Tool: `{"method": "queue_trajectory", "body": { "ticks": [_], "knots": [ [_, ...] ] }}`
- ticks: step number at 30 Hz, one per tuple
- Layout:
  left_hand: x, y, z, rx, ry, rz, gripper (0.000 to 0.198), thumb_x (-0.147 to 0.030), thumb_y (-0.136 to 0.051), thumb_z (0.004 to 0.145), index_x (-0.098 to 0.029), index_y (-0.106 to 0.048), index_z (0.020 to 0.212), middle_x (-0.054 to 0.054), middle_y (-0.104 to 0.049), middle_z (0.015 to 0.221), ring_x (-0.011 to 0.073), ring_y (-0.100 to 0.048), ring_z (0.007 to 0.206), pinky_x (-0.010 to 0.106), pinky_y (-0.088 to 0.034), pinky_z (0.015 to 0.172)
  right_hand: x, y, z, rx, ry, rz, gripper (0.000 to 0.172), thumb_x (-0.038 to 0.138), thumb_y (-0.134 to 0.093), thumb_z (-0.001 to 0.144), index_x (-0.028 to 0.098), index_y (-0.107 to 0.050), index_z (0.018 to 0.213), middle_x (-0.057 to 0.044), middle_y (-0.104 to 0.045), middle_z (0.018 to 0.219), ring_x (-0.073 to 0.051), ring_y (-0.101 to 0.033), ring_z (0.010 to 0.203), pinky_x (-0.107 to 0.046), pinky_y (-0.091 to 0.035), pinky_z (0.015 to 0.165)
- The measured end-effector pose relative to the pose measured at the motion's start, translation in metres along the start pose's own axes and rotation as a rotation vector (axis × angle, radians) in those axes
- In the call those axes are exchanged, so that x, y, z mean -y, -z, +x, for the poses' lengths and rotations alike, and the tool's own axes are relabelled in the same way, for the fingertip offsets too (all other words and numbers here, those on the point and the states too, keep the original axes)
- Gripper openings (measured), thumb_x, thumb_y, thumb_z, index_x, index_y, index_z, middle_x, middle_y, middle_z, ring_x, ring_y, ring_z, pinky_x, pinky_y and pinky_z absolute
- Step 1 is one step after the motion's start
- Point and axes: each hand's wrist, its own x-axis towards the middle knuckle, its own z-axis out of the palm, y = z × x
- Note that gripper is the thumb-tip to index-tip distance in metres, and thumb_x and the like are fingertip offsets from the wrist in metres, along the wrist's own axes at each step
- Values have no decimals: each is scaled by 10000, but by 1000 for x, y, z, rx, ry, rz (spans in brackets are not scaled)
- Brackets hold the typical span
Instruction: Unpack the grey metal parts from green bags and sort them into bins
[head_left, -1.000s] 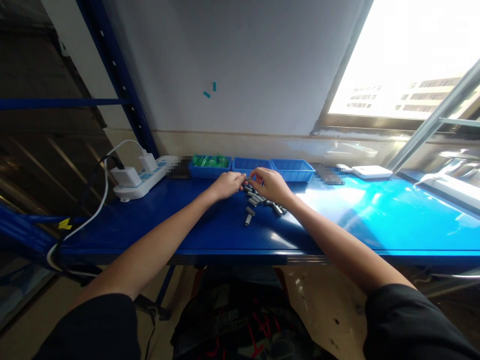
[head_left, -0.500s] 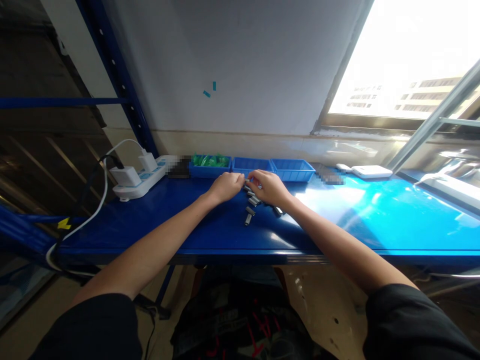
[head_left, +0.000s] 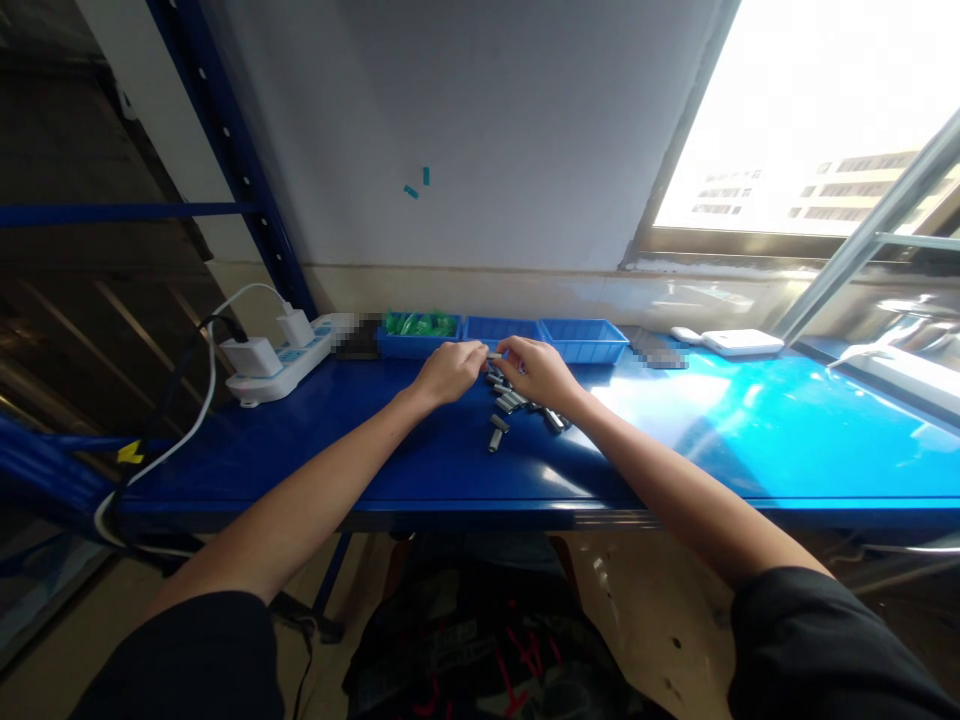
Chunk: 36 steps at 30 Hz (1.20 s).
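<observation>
Between the fingertips of both hands is a small grey metallic piece (head_left: 494, 356), too small to name more exactly. My left hand (head_left: 450, 373) is closed, pinching its left end. From the other side, my right hand (head_left: 540, 370) pinches it with thumb and forefinger. Right below the hands lies a loose pile of similar short metallic pieces (head_left: 508, 401), partly hidden by the right hand. Nearer the table's front, a single piece (head_left: 495, 440) lies apart, and others (head_left: 555, 421) rest under the right wrist.
Three blue bins stand along the wall: one with green material (head_left: 420, 324), a middle bin (head_left: 502, 328) and a right bin (head_left: 585, 342). A white power strip (head_left: 281, 362) with plugs is on the left of the blue table (head_left: 420, 470). A white device (head_left: 742, 343) lies at right.
Both hands stay almost in place, with small finger shifts. The piece between the fingertips shows more plainly now. The pieces on the table appear unmoved.
</observation>
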Motion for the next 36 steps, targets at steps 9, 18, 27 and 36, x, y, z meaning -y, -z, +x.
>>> {"method": "queue_trajectory", "body": {
  "ticks": [9, 18, 27, 36],
  "knots": [
    [-3, -3, -1, -62, -3, 107, 372, -349, -316, 926, -196, -543, 674, 53, -638, 685, 189, -562, 658, 286, -314, 612, 3, 2, -1, -6, 44, 21, 158, 290, -555, 869, 187, -631, 960, -43, -665, 811, -172, -591, 727, -249, -390, 660],
    [-1, -5, 0, -80, 29, 139, 387, -304, -314, 896, -189, -566, 625, 62, -645, 662, 195, -570, 673, 284, -322, 606, 3, -1, -2, 9, 60, -13, 184, 308, -534, 884, 189, -631, 984, -63, -680, 868, -178, -600, 768, -248, -385, 674],
    [0, -2, -1, -73, -133, -35, 321, -381, -401, 936, -189, -593, 1107, 14, -645, 719, 159, -588, 659, 240, -387, 608, 1, 1, 1, -36, -100, 126, 247, 323, -460, 907, 178, -615, 781, -7, -590, 629, -128, -500, 578, -241, -317, 576],
    [6, -2, 2, -54, -214, 9, 241, -360, -532, 889, -209, -623, 1053, 18, -666, 784, 149, -604, 691, 232, -414, 612, -1, -2, 2, 55, -59, 53, 281, 307, -368, 937, 211, -444, 683, -13, -542, 637, -140, -474, 599, -260, -285, 588]
  ]
}}
